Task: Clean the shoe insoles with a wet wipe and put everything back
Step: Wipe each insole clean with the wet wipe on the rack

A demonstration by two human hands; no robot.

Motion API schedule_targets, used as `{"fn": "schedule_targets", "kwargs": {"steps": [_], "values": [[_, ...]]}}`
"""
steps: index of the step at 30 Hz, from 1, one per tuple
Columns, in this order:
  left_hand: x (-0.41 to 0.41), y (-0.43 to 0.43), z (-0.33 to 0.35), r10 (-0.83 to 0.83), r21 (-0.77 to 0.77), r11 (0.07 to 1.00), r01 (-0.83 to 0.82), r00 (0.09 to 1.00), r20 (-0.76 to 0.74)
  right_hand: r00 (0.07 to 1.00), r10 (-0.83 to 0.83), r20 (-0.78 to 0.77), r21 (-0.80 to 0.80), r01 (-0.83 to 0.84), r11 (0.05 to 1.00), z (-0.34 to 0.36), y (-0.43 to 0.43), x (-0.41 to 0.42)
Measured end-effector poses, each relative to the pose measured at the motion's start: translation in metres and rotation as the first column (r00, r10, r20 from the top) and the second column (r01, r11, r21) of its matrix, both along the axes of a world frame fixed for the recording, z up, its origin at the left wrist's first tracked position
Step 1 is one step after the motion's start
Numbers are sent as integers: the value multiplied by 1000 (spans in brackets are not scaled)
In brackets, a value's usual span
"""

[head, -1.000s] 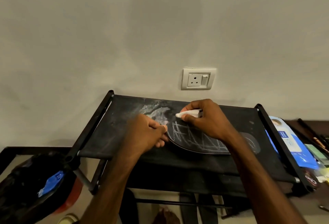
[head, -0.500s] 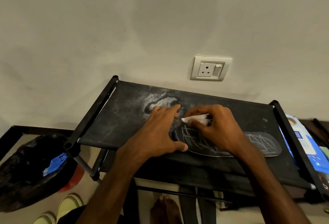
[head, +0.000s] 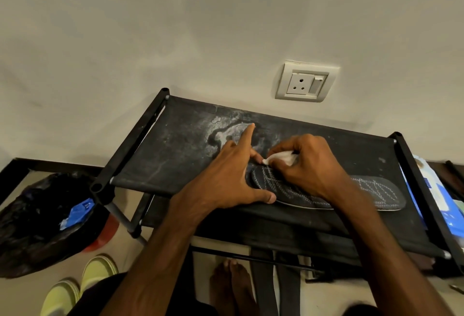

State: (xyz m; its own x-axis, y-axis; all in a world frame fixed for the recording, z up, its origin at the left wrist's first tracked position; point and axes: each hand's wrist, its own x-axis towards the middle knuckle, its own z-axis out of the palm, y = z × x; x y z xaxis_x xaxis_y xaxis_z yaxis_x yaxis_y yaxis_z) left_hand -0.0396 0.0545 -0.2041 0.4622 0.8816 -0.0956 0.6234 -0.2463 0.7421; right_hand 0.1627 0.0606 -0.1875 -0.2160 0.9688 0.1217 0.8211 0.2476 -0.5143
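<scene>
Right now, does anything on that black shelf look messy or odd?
Yes: a whitish, dusty blotch marks the black fabric top of the rack, near its back edge, under the left hand's outstretched finger. It may be dried residue or dust. The insole lies flat.

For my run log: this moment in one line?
phase: wiping; right hand: pinches wipe on insole; left hand: open, against insole toe; surface: rack

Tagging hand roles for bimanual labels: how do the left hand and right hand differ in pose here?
The left hand lies open, fingers spread, index finger out over the rack; the right hand is curled. The left hand holds nothing, thumb on the near edge of the insole; the right hand pinches the wipe at the insole's end. Both touch the same insole.
</scene>
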Motion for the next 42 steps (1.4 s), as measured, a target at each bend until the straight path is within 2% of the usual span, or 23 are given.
{"fn": "schedule_targets", "kwargs": {"steps": [8,15,21,26,33,39,42], "values": [[3,2,-4,9,-8,1000,-9,1000,17,988,148,35,-15,-148,989,1,-6,-10],[2,5,-7,3,-1,1000,-3,1000,2,1000,14,15,4,-14,1000,2,0,7],[4,3,-4,5,1,1000,-5,1000,7,988,154,20,-23,-153,988,2,-6,-9],[4,4,-6,2,10,1000,-2,1000,13,999,52,-5,4,-51,999,1,0,3],[3,6,-8,-8,-12,1000,8,999,42,981,193,23,-4,-193,981,2,-6,-16],[4,6,-10,-13,-14,1000,14,999,39,998,67,18,27,-67,997,-1,1,-6],[4,7,-10,-15,-22,1000,16,999,51,994,106,29,28,-106,994,-3,-3,-19]]}}
